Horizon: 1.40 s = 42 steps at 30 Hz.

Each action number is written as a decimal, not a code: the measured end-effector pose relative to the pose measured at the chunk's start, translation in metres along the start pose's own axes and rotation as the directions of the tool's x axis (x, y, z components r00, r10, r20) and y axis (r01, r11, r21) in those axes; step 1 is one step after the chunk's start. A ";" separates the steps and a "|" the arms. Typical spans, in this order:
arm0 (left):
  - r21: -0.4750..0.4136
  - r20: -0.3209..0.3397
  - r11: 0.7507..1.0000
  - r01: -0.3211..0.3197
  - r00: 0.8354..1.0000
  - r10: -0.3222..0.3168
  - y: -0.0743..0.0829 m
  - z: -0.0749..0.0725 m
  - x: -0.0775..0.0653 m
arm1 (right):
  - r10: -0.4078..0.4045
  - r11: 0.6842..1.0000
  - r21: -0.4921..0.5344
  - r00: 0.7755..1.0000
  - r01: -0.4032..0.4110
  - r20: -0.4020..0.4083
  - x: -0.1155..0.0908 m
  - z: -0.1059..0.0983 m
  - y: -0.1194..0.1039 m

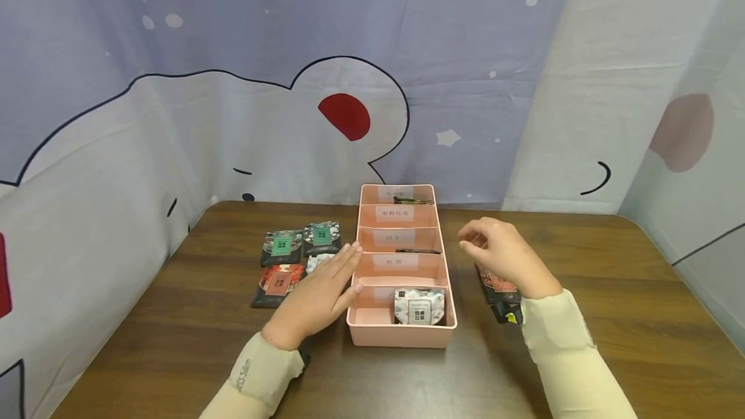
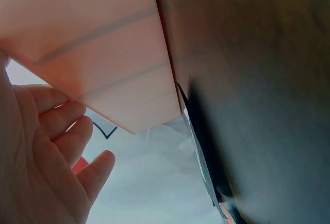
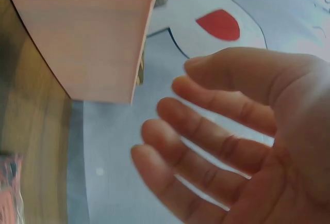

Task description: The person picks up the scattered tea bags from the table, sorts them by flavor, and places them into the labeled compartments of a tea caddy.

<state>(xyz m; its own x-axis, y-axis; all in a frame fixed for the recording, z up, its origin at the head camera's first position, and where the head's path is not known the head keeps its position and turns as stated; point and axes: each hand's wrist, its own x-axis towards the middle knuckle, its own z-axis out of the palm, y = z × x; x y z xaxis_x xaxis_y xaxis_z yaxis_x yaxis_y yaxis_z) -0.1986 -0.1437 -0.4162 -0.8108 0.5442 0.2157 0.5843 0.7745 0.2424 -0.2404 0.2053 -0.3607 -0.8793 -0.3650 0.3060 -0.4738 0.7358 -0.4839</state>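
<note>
A long pink box [image 1: 401, 337] with labelled compartments stands on the table. A white tea sachet [image 1: 419, 309] sits in its nearest compartment; dark sachet edges show in the middle and farthest ones. My left hand [image 1: 317, 293], fingers extended, is at the box's left rim; the left wrist view shows the fingertips close against the pink wall [image 2: 118, 53]. Right of the box my right hand [image 1: 505, 256] hovers with loosely bent fingers, and the right wrist view shows nothing in them. Below it lies a red-and-black tea sachet [image 1: 499, 286], partly covered by the wrist.
Left of the box lie two green-labelled sachets [image 1: 282, 246], a red-labelled one [image 1: 280, 282] and a white one [image 1: 317, 262] partly behind my left hand. Another dark packet [image 1: 505, 313] is by my right sleeve. A patterned curtain [image 1: 262, 134] hangs behind the table.
</note>
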 end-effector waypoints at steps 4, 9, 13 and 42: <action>-0.002 0.003 1.000 0.003 1.000 -0.003 0.000 -0.001 0.000 | 0.105 0.994 0.011 0.994 -0.106 0.044 -0.002 -0.008 0.009; -0.003 0.001 1.000 0.003 1.000 -0.003 0.001 -0.001 0.000 | 0.198 0.980 0.011 0.977 -0.199 0.079 -0.005 -0.014 0.023; -0.001 0.002 1.000 0.004 1.000 -0.004 0.001 -0.001 0.000 | 0.286 0.956 0.026 0.948 -0.293 0.141 -0.008 -0.018 0.032; -0.006 0.004 1.000 0.006 1.000 -0.006 0.001 -0.002 0.000 | 0.586 0.804 -0.065 0.768 -0.591 0.257 -0.023 -0.018 0.061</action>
<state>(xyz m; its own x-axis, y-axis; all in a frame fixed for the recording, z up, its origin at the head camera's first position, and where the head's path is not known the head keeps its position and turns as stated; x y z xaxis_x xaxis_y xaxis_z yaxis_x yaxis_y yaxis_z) -0.1978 -0.1433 -0.4143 -0.8143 0.5411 0.2101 0.5798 0.7756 0.2495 -0.2486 0.2687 -0.3821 -0.9658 0.0036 -0.2594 0.1419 0.8444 -0.5166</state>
